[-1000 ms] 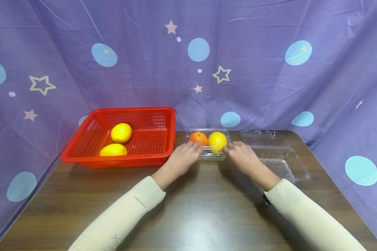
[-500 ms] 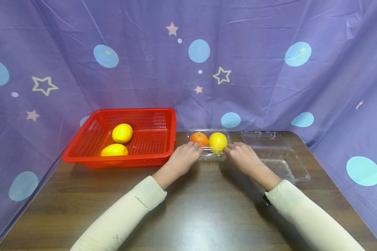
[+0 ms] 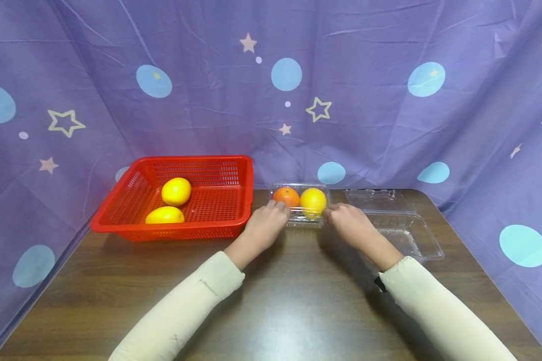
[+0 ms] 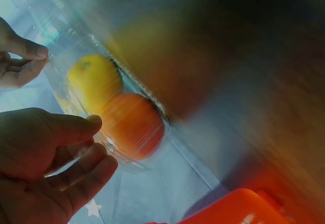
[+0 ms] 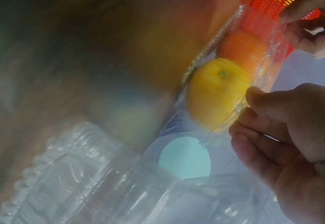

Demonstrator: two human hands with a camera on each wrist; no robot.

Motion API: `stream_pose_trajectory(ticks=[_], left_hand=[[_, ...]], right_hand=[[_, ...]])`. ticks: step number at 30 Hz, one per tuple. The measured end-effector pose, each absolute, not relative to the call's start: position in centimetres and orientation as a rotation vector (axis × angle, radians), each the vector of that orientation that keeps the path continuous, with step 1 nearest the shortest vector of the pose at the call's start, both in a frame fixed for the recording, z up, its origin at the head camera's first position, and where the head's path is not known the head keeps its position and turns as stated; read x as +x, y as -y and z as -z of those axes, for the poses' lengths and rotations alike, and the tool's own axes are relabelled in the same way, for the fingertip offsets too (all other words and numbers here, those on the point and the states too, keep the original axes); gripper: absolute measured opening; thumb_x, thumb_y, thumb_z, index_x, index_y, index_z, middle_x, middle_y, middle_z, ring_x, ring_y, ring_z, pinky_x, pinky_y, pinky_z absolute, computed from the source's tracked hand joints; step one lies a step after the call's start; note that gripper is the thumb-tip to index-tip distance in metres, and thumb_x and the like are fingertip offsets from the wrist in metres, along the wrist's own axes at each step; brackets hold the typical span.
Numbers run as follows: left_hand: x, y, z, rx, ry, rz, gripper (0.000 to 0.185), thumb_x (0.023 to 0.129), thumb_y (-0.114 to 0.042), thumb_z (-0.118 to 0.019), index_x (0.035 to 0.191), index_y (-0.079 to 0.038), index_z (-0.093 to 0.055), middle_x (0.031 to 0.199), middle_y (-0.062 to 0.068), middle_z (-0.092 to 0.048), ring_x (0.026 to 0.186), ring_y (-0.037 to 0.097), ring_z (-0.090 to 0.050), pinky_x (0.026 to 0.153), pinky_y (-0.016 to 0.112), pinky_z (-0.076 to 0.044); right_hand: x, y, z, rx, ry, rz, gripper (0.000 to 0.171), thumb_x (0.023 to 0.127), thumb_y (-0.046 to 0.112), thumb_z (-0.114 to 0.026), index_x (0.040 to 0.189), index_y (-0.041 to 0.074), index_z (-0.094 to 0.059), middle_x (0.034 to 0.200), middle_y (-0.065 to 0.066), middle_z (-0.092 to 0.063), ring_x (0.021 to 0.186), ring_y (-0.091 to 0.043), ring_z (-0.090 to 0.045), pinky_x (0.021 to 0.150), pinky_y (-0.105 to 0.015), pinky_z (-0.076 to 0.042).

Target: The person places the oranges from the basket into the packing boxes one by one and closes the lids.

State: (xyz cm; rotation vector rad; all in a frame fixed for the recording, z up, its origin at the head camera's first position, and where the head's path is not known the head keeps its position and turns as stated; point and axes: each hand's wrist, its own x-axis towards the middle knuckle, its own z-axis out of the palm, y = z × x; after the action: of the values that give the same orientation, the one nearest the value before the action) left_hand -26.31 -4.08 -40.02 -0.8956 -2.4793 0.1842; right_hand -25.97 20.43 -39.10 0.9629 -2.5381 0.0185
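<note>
A small clear plastic box [image 3: 303, 221] stands on the brown table [image 3: 289, 301], holding an orange fruit [image 3: 286, 196] and a yellow fruit [image 3: 313, 201]. My left hand [image 3: 264, 225] pinches the box's left end, and my right hand [image 3: 345, 223] pinches its right end. In the left wrist view, the left hand's [image 4: 101, 142] thumb and fingers curl round the box's rim beside the orange fruit [image 4: 134, 125]. The right wrist view shows my right hand [image 5: 246, 115] gripping the rim next to the yellow fruit [image 5: 213, 94].
A red mesh basket [image 3: 171, 228] sits to the left with two yellow fruits [image 3: 176, 191] [image 3: 164, 215] inside. An empty clear clamshell box [image 3: 402, 230] lies open at the right. Purple star-patterned cloth [image 3: 370, 125] hangs behind and at both sides.
Both hands and the clear box between them have shifted slightly away from me. The basket and the empty clamshell have not moved.
</note>
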Motion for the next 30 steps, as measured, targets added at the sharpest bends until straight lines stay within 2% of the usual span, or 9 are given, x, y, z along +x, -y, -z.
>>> stream_pose_trajectory(ticks=[7,14,21,25,30], left_hand=[[-27.0,3.5,40.1,-0.8,2.543,-0.153,0.013,0.092,-0.001,-0.068,0.1,-0.008,-0.074,0.091,0.009,-0.064,0.084,0.026,-0.063,0.057,0.037,-0.059],[-27.8,2.9,39.9,-0.741,2.6,-0.099,0.015,0.093,0.0,-0.066,0.101,-0.007,-0.075,0.093,0.009,-0.065,0.087,0.027,-0.064,0.059,0.04,-0.06],[-28.3,2.7,39.7,-0.698,2.673,-0.055,0.016,0.095,-0.001,-0.063,0.105,-0.007,-0.074,0.1,0.009,-0.066,0.095,0.028,-0.064,0.064,0.043,-0.061],[-28.4,2.6,39.6,-0.677,2.674,-0.016,0.016,0.094,-0.001,-0.063,0.105,-0.006,-0.074,0.101,0.009,-0.067,0.094,0.029,-0.065,0.064,0.043,-0.061],[-28.6,2.6,39.7,-0.612,2.645,0.053,0.017,0.095,0.0,-0.062,0.109,-0.003,-0.068,0.103,0.011,-0.067,0.088,0.03,-0.065,0.061,0.042,-0.06]], right_hand=[[-26.9,-20.2,39.1,0.901,2.568,-0.121,0.02,0.088,0.001,-0.073,0.08,0.007,-0.055,0.07,-0.007,-0.06,0.065,-0.032,-0.063,0.055,-0.047,-0.054],[-28.0,-20.1,38.9,0.866,2.604,-0.147,0.013,0.088,-0.001,-0.072,0.085,0.004,-0.061,0.08,-0.01,-0.068,0.07,-0.033,-0.067,0.06,-0.047,-0.057],[-28.9,-20.0,38.6,0.82,2.667,-0.183,0.01,0.087,-0.003,-0.069,0.085,0.005,-0.063,0.08,-0.012,-0.07,0.069,-0.036,-0.068,0.061,-0.05,-0.056],[-28.6,-20.4,37.8,0.809,2.726,-0.287,0.009,0.088,0.0,-0.07,0.086,0.007,-0.064,0.081,-0.009,-0.07,0.073,-0.033,-0.068,0.065,-0.049,-0.056],[-28.0,-21.8,36.6,0.802,2.73,-0.423,0.013,0.087,0.001,-0.069,0.082,0.01,-0.061,0.073,-0.001,-0.061,0.067,-0.023,-0.059,0.063,-0.044,-0.051]])
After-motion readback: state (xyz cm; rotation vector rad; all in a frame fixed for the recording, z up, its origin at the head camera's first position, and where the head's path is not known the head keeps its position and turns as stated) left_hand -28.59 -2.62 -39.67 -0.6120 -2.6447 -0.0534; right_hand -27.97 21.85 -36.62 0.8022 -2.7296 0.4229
